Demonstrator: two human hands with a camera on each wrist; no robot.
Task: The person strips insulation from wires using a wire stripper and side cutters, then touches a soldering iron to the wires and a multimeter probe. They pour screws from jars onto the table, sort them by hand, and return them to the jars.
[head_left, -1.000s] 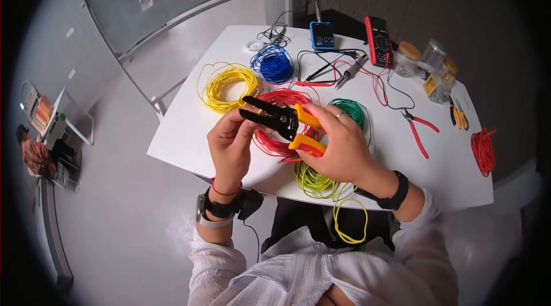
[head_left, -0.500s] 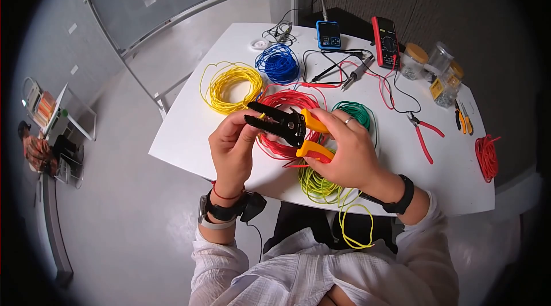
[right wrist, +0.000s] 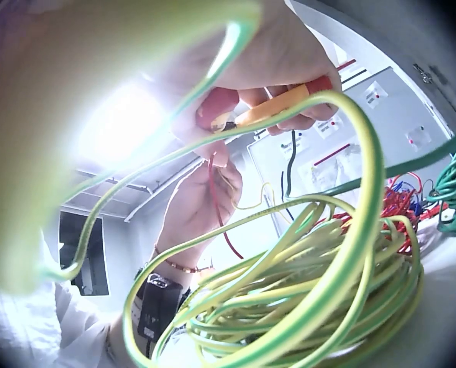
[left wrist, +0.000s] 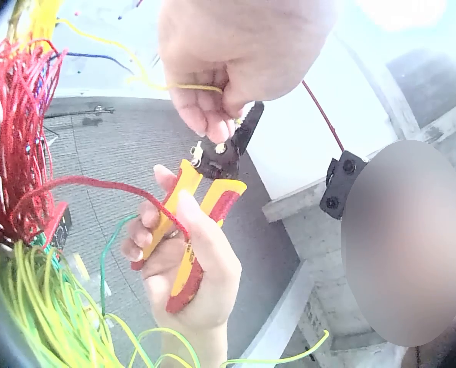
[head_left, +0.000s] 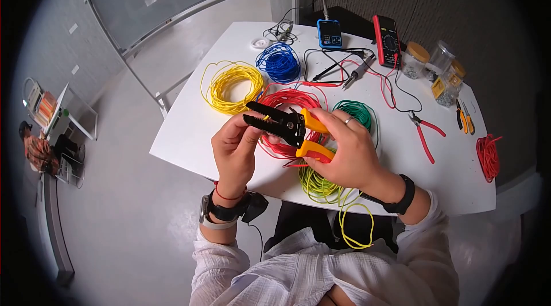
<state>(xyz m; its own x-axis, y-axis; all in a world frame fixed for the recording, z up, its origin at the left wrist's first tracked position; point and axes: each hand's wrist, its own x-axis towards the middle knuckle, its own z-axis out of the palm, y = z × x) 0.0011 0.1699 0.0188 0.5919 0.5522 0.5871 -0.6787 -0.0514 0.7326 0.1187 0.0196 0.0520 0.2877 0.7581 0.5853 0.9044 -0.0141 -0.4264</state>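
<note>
My right hand (head_left: 351,154) grips a wire stripper (head_left: 290,126) by its yellow and red handles, which stand apart. Its black toothed head points left, toward my left hand (head_left: 234,148). In the left wrist view, a thin yellow wire (left wrist: 196,87) is pinched between my left thumb and fingers, right by the stripper's head. From there the wire runs back toward the yellow coil (head_left: 220,95) on the table. Below the tool lie a red wire coil (head_left: 276,98) and a yellow-green wire coil (head_left: 314,184), which has a loop hanging over the table edge.
Blue (head_left: 278,64) and green (head_left: 357,111) wire coils lie farther back on the white table (head_left: 183,134). Toward the right are a soldering iron (head_left: 359,72), a multimeter (head_left: 388,42), jars (head_left: 414,60), red-handled cutters (head_left: 425,136) and a small red coil (head_left: 488,158). A seated person (head_left: 40,148) is far left.
The head view has shifted slightly, so the table and hands sit a little farther right. Both hands keep nearly the same pose around the stripper and wire.
</note>
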